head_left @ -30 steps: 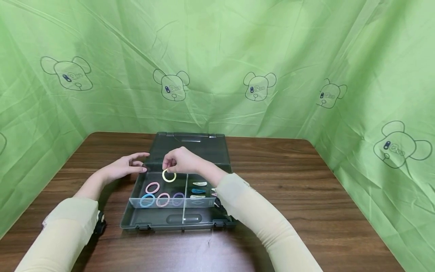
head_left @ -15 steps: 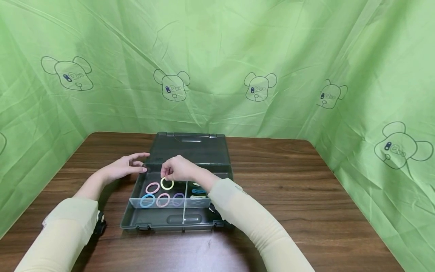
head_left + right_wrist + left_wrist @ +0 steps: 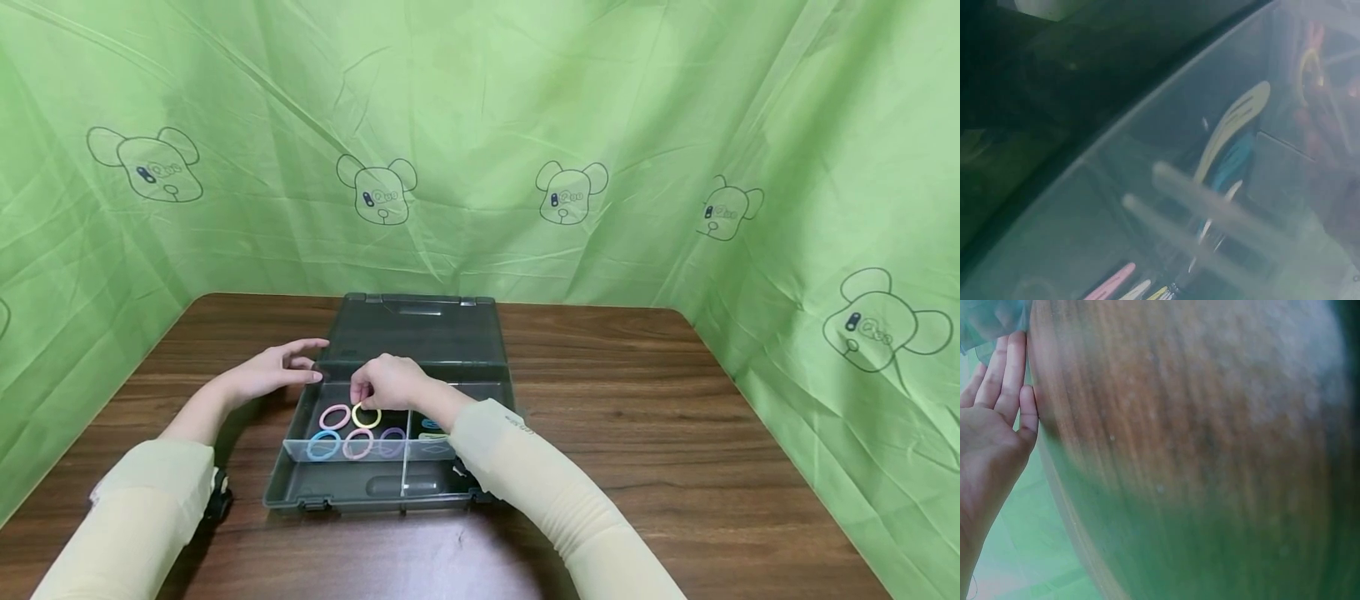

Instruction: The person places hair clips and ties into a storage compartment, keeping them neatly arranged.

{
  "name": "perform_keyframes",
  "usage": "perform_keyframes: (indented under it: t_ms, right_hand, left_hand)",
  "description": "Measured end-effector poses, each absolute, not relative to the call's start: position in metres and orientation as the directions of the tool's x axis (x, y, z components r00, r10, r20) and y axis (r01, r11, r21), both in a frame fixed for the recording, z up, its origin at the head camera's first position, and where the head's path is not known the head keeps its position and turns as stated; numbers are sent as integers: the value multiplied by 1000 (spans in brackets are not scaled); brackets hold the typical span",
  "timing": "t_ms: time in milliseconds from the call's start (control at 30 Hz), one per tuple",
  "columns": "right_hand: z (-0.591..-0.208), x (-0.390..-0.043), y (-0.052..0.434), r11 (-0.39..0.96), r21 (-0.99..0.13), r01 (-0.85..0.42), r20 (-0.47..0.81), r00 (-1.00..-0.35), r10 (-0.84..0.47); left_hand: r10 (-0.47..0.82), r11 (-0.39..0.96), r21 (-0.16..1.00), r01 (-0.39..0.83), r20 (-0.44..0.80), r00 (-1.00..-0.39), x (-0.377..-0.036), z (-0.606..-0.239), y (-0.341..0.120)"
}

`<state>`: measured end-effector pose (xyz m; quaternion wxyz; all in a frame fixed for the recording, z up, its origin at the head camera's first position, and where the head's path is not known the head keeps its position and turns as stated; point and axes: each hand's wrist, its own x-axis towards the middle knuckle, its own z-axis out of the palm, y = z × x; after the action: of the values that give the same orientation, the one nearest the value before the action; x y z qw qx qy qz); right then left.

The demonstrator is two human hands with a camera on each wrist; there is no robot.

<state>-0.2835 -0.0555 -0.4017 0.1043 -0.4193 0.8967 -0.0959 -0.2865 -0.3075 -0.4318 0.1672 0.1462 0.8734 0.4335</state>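
Yellow hair tie (image 3: 367, 416) sits low in the left compartment of the grey organizer box (image 3: 345, 492), just right of the pink tie (image 3: 335, 417) in the back row, and looks to be at or near the compartment floor. Right hand (image 3: 386, 383) is over it with fingertips curled down onto the ring's back edge, a pinch as far as the head view shows; whether the tie already rests on the floor or hangs from the fingers I cannot tell. Front row of the same compartment: blue tie (image 3: 324, 445), second pink tie (image 3: 357, 443), purple tie (image 3: 392, 442), all flat behind the clear front wall. Right compartment holds hair clips; the right wrist view shows a cream clip (image 3: 1233, 128) over a teal clip (image 3: 1233, 167), more clip ends at the bottom edge, all blurred. Left hand (image 3: 276, 372) lies at the box's back-left corner, fingers straight and relaxed, tips touching the rim, holding nothing; the left wrist view shows only the flat palm and wood table (image 3: 1197, 456). Judgement: the sort looks nearly done, with five ties and the clips in their bays and no loose items visible on the table around the box. Left: release the yellow tie, pull the hand clear, possibly close the lid (image 3: 420, 329) lying open behind the box.
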Motion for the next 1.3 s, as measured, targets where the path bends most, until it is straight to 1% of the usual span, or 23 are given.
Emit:
perform_keyframes:
  t_ms: [233, 367, 467, 667, 800, 900, 1067, 1167, 1300]
  right_hand:
    - [-403, -280, -55, 660, -191, -727, -113, -652, -750]
    - [-403, -281, -54, 645, -218, -732, -108, -639, -762]
    - [-402, -283, -51, 610, -277, -742, -102, -609, -787]
    - [-395, -285, -42, 490, -403, -773, -68, -509, -858]
    - [-392, -287, -36, 414, -455, -788, -42, -446, -894]
    - [-387, -287, -30, 371, -488, -790, -22, -414, -910]
    - [-371, -284, -12, 322, -506, -800, 13, -380, -925]
    - [-359, -282, 3, 295, -498, -815, 32, -358, -933]
    - [-344, -278, 27, 277, -481, -832, 62, -347, -936]
  left_hand:
    - [401, 575, 811, 107, -165, -901, -286, -432, -305]
    - [402, 575, 811, 109, -164, -901, -286, -432, -304]
    - [404, 575, 811, 109, -166, -900, -286, -432, -304]
    - [405, 582, 805, 117, -162, -900, -285, -430, -304]
    - [405, 582, 804, 120, -159, -900, -285, -430, -305]
    - [399, 581, 806, 113, -161, -902, -286, -431, -306]
    - [396, 587, 802, 113, -163, -904, -285, -432, -307]
    - [397, 592, 797, 117, -162, -904, -285, -431, -307]
    - [395, 603, 787, 128, -155, -906, -285, -428, -306]
